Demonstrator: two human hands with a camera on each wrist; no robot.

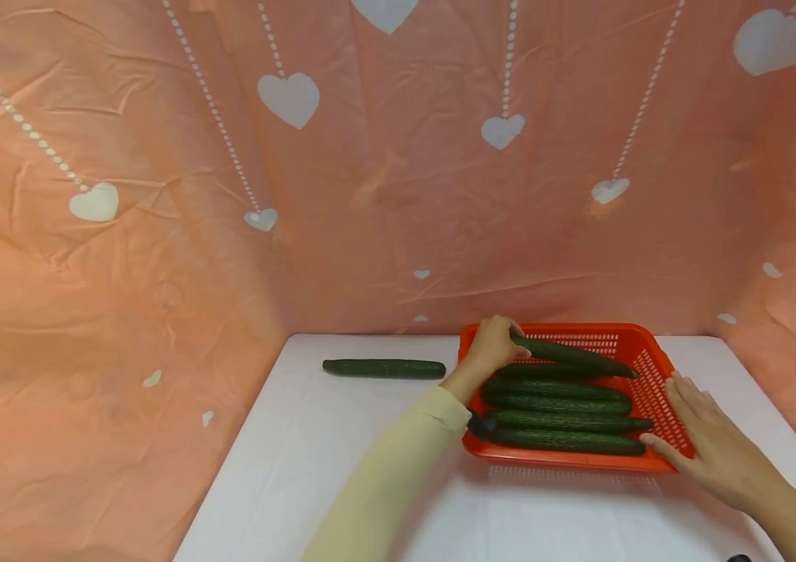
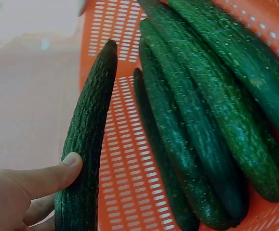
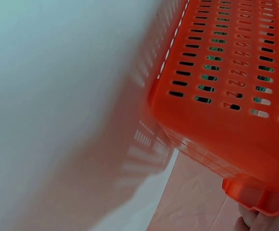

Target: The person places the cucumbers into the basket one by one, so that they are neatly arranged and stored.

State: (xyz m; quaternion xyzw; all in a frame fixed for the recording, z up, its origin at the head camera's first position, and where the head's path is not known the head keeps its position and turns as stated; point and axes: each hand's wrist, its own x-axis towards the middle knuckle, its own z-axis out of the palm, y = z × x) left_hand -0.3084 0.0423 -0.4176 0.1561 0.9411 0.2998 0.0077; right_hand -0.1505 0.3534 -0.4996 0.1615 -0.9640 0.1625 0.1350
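My left hand (image 1: 492,347) grips a dark green cucumber (image 1: 577,356) near its left end, over the back of a red plastic basket (image 1: 656,355). In the left wrist view, the thumb lies across this cucumber (image 2: 88,120), whose far end points up. Several more cucumbers (image 1: 559,421) lie side by side in the basket, below and in front of the held one. At the basket's right side, my right hand (image 1: 710,445) rests with straight fingers along the rim, thumb toward the front corner. The right wrist view has only its fingertips (image 3: 255,221) beside the rim.
One single cucumber (image 1: 384,368) lies on the white table (image 1: 328,453), left of the basket. Behind and beside the table hangs a pink-orange cloth (image 1: 384,195) with white hearts. A small black object (image 1: 739,558) shows at the bottom edge.
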